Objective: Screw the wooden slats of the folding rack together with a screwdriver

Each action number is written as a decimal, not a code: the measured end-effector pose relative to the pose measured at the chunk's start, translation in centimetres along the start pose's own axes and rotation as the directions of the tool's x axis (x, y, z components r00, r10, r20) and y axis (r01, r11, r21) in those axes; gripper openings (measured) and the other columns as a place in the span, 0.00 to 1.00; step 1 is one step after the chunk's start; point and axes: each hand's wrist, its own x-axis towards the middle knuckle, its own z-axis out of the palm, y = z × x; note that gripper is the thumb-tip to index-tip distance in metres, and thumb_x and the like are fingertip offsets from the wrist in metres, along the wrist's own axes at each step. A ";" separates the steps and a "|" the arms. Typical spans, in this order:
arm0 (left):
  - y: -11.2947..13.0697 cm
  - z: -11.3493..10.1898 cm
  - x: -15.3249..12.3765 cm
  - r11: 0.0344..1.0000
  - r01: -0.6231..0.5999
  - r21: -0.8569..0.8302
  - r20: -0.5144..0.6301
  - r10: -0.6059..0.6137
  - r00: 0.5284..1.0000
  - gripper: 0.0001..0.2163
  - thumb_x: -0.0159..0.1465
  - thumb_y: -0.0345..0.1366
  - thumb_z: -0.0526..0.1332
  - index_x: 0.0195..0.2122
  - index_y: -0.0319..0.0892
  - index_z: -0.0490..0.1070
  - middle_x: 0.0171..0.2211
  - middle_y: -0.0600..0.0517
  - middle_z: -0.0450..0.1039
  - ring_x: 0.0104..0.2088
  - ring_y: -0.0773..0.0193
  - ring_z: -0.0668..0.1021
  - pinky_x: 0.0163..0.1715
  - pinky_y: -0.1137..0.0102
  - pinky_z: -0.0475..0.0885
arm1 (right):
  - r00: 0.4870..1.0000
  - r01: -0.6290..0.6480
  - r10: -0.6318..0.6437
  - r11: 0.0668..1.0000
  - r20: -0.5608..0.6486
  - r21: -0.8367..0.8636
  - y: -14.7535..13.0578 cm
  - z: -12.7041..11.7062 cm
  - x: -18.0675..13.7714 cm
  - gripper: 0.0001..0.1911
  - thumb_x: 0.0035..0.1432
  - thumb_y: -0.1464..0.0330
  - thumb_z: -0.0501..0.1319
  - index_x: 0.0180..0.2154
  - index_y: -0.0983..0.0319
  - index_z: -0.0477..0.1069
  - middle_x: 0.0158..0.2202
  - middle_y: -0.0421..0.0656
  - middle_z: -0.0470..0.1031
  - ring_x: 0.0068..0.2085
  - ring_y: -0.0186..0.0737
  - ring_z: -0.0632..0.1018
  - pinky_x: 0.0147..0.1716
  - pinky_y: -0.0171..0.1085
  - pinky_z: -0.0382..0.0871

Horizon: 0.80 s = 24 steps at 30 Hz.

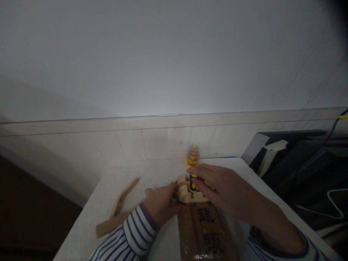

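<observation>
My right hand (217, 185) is closed around the yellow and black handle of a screwdriver (193, 184), held upright over a small pale wooden piece with holes (194, 197). The screwdriver's tip is too small to make out. From the left, my left hand (161, 203) grips the wooden piece, its fingers partly hidden behind it. Under the wood lies a brown taped cardboard box (203, 232) with dark printing. Behind my right hand stands a clear and yellow container with a pointed top (193, 155).
Left of my hands, wooden bars (108, 225) lie on the white table (89, 221). A pale wall (136, 145) rises behind it. Dark panels and a white bracket (268, 157) stand to the right, with a white cable (334, 203) nearby.
</observation>
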 end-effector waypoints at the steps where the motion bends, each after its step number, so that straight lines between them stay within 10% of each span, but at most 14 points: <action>1: -0.1 0.5 -0.1 1.000 -0.001 -0.021 -0.028 0.001 1.000 0.16 0.55 0.42 0.60 0.42 0.43 0.64 0.35 0.50 0.74 0.34 0.58 0.76 0.33 0.66 0.69 | 1.000 0.005 -0.005 1.000 -0.004 -0.007 0.1 0.1 0.0 0.16 0.60 0.71 0.50 0.47 0.63 0.69 0.44 0.49 0.75 0.43 0.43 0.76 0.43 0.45 0.70; 10: -1.2 4.7 0.2 0.950 -0.087 -0.299 -0.239 0.014 0.971 0.16 0.57 0.39 0.60 0.46 0.43 0.63 0.38 0.47 0.70 0.37 0.58 0.73 0.37 0.63 0.71 | 0.998 0.040 -0.045 0.995 -0.042 -0.093 0.9 1.0 0.4 0.15 0.59 0.72 0.49 0.45 0.60 0.69 0.44 0.46 0.76 0.41 0.43 0.77 0.38 0.43 0.74; 24: -2.4 4.7 1.3 0.894 -0.134 -0.429 -0.186 0.057 0.981 0.12 0.59 0.35 0.60 0.44 0.47 0.68 0.38 0.49 0.71 0.37 0.61 0.74 0.37 0.67 0.73 | 0.994 0.101 -0.105 0.991 -0.035 -0.090 2.6 1.9 0.8 0.18 0.60 0.71 0.47 0.49 0.58 0.66 0.43 0.46 0.76 0.40 0.46 0.78 0.34 0.43 0.77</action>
